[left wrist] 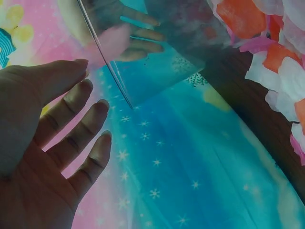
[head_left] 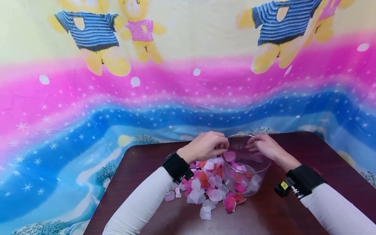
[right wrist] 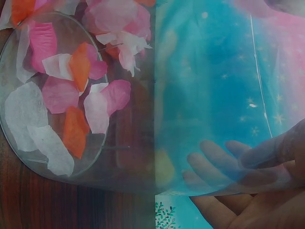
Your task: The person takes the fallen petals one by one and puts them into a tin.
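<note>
Head view, bench [head_left: 293,209]: dark wood, patterned cloth behind.
Petals [head_left: 205,189]: loose pile left of the bowl, more inside it.
Left hand [head_left: 205,146]: grip loose, fingers relaxed at the bowl's left rim.
Bowl [head_left: 245,164]: clear, upright, mid-bench.
Right hand [head_left: 264,147]: fingers curled over the right rim, holding it.

Clear bowl [head_left: 245,176] upright, petals [head_left: 205,186] alongside
</note>
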Demonstrator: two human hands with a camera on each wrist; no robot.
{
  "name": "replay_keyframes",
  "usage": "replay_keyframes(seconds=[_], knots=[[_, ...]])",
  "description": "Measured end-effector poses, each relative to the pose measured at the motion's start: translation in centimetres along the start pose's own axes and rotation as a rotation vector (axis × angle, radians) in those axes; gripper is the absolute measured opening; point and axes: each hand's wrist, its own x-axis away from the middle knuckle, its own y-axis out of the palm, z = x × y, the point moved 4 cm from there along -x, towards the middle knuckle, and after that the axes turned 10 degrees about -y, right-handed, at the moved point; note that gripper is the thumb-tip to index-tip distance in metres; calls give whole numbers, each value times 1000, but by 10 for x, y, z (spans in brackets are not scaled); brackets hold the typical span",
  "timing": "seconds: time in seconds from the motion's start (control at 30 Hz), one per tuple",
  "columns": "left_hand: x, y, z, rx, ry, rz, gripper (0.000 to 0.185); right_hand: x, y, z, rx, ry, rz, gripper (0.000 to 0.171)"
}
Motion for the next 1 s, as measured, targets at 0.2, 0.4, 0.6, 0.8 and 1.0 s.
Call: replay_keyframes(seconds=[0.2,0.4,0.6,0.8,1.0], knots=[[14,-3,-16,-9,-56,16,8,0,-3,-3,-3,-27,-7,39],[40,9,-39,-17,-113,-12,7,1,-3,-3,7,-32,-14,39],[58,44,-61,-35,-192,-120,9,2,-2,0,-1,-27,-20,41],[65,81,-71,-6,-235,-220,15,2,-1,-1,-12,-30,-24,41],[64,97,-74,-23,-222,-239,15,0,0,-1,5,-25,-17,39]])
